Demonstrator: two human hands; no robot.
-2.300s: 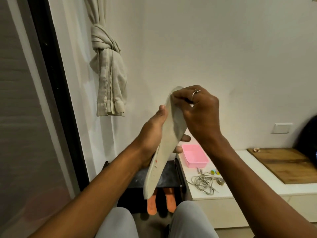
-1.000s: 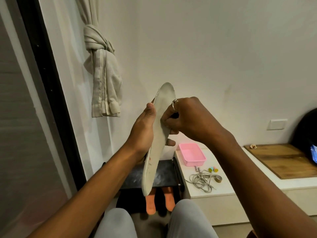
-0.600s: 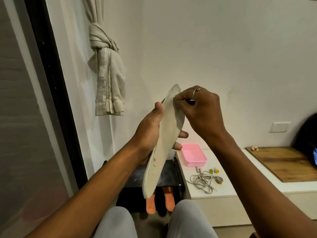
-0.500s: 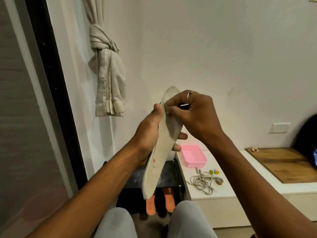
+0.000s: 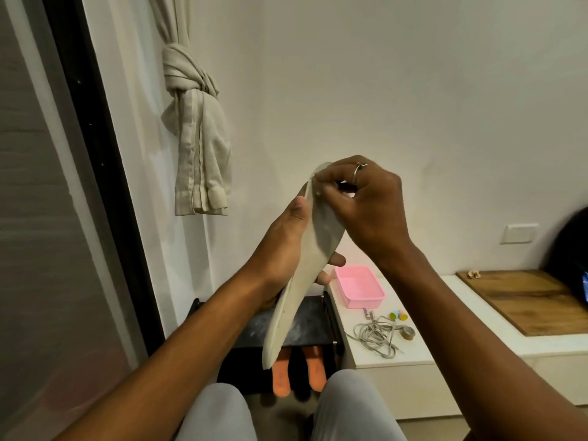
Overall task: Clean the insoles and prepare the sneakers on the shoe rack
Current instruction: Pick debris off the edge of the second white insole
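Forearms are reaching forward and up above the knees, meeting in front of the wall. The left hand (image 5: 283, 249) is gripping the pale grey insole (image 5: 302, 281) from behind at its middle, thumb lying along the left edge and fingers (image 5: 336, 259) wrapping out past the right edge. The right hand (image 5: 369, 211) is arching over the toe end, its fingers curled and pinching the top edge; something small and dark is showing inside that curl, too hidden to name.

The insole is standing almost upright, toe high and leaning right. Its heel is hanging in front of the black shoe rack (image 5: 311, 326), above two orange soles (image 5: 281, 375) on the lower shelf. Just right of the rack, the white tabletop (image 5: 423, 354) is carrying a pink tray (image 5: 359, 286) by its left edge, with tangled grey laces (image 5: 375, 337) and a tape roll (image 5: 408, 332) nearer the front. Open air is lying between the hands and the wall; the knotted curtain (image 5: 197, 138) is hanging well to the left.
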